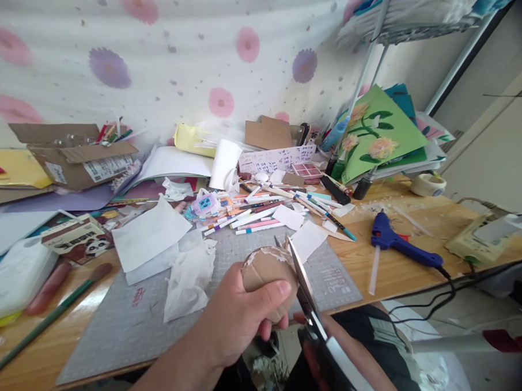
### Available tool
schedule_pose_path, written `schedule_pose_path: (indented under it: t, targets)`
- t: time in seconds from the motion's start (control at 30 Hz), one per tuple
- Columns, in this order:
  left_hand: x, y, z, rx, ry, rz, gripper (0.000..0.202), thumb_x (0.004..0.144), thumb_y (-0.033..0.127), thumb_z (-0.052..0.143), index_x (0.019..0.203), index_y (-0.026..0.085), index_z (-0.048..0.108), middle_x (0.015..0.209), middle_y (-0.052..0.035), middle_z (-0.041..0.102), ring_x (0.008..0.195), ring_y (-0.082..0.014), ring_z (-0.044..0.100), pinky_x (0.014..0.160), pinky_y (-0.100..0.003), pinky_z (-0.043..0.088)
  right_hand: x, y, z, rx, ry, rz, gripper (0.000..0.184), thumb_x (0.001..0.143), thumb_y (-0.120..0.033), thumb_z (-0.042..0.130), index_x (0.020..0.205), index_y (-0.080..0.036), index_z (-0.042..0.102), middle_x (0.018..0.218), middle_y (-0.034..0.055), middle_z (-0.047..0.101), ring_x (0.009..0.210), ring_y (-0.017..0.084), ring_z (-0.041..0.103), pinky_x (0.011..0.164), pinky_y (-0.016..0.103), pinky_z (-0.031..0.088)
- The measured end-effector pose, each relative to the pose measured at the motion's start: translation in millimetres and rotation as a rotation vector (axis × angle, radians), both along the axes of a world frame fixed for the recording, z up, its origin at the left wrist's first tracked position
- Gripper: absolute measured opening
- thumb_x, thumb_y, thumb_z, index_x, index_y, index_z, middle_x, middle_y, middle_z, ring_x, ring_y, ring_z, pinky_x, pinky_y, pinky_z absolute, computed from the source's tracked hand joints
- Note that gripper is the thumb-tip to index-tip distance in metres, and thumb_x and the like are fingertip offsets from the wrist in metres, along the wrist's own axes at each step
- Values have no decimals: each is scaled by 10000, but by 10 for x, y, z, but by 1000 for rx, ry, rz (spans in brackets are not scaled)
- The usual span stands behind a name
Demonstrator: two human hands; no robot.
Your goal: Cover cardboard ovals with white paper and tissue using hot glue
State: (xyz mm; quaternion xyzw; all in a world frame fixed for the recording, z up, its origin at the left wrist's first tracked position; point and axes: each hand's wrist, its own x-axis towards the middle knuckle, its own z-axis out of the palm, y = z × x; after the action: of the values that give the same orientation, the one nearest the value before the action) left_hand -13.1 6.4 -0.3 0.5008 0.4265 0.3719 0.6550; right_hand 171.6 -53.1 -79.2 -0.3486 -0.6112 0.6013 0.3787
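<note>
My left hand (238,318) is closed on a roughly round brown cardboard piece (266,270), thumb on top, holding it over the near edge of a grey cutting mat (121,322). My right hand (323,359), low at the frame's bottom, grips a pair of scissors (302,289) by dark handles. The open blades point up and away, set against the cardboard's right edge. White torn paper clings to the cardboard's rim.
Crumpled white paper scraps (184,273) lie on the mat. Several marker pens (260,213) are scattered behind. A blue glue gun (397,242) with its cord rests at the right. A cardboard box (76,153), a green flower card (376,137), tape roll (428,182) and paintbrush (43,324) crowd the wooden desk.
</note>
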Motion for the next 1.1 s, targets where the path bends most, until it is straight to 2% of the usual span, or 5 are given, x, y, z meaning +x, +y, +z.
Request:
schedule_pose_path:
  t: [0.3,0.57,0.87,0.97,1.1]
  targets:
    - [-34,44,100,-133,37,2,159,666,286,641,629,158,555,362,36,542,286,-59,408,290,-141,257,36,-12,27,56,-154,-53,795,707,-796,364,1228,-211,501,627,57,588,535,183,503,491,271,401]
    - [-99,105,125,-195,81,-63,153,641,259,656,616,165,538,354,52,506,321,-87,474,305,-148,284,10,-81,64,3,-201,-50,754,703,-794,399,1121,-188,561,564,-22,465,488,107,351,455,224,293]
    - [38,-22,-81,-71,-33,110,286,801,368,599,634,139,561,487,-1,602,345,-48,455,353,-141,313,-16,-13,-197,-28,-93,34,848,715,-796,378,1311,-193,392,643,-14,464,493,101,367,443,223,317]
    - [48,-24,-65,-70,-3,39,258,804,332,587,637,136,577,472,0,593,335,-48,436,328,-135,283,-40,45,-306,-187,-40,127,926,682,-841,334,1386,-242,282,796,26,510,462,87,421,417,222,351]
    - [46,-28,-26,-43,-9,-45,251,802,316,581,630,133,587,468,4,584,336,-44,421,316,-131,278,-34,35,-174,-44,31,124,1043,596,-876,391,1389,-206,292,836,50,529,543,124,478,480,253,412]
